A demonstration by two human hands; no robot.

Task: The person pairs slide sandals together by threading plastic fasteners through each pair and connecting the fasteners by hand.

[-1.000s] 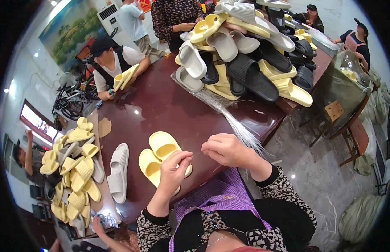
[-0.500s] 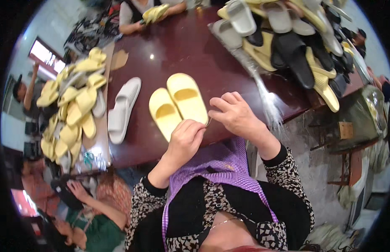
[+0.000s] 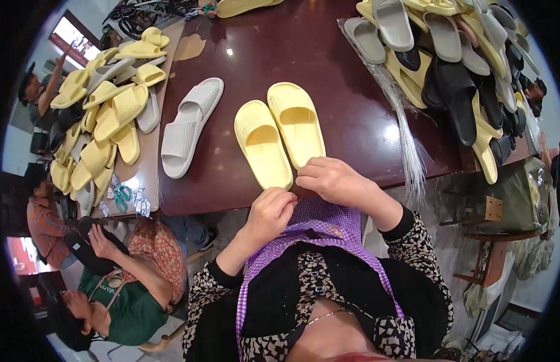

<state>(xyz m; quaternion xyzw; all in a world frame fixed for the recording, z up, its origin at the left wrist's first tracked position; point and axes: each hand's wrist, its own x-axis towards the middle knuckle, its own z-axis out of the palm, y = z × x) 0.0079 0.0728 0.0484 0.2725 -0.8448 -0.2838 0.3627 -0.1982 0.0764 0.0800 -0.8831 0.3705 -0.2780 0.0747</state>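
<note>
A pair of yellow slippers [image 3: 301,137] lies on the dark red desk [image 3: 304,42], side by side with soles down, heels toward the person and toes pointing away. Everything else can be placed from that yellow pair. The left hand [image 3: 269,210] is at the near side of it, just below the heel of the left slipper, its thumb and fingers drawn into a narrow pinch. The right hand [image 3: 333,181] is at the heel of the right slipper, its fingers curled close together as well. Whether either hand touches the slippers, or has something fine between its fingertips, is too small to tell. Near the yellow pair, on its left, lie grey slippers [image 3: 182,145] with ribbed straps. Farther left, a heap of yellow and grey slippers [image 3: 120,113] spreads out, with green-handled scissors [image 3: 122,196] at its near end. Beyond the yellow pair, to the left, is a scrap of brown paper [image 3: 190,46]. Well to its right rises a mixed pile of black, grey and yellow slippers [image 3: 456,96], and between the two a bundle of clear strands [image 3: 411,151] hangs over the desk's near edge. A purple checked apron [image 3: 328,228] shows on the near side of the yellow pair.
</note>
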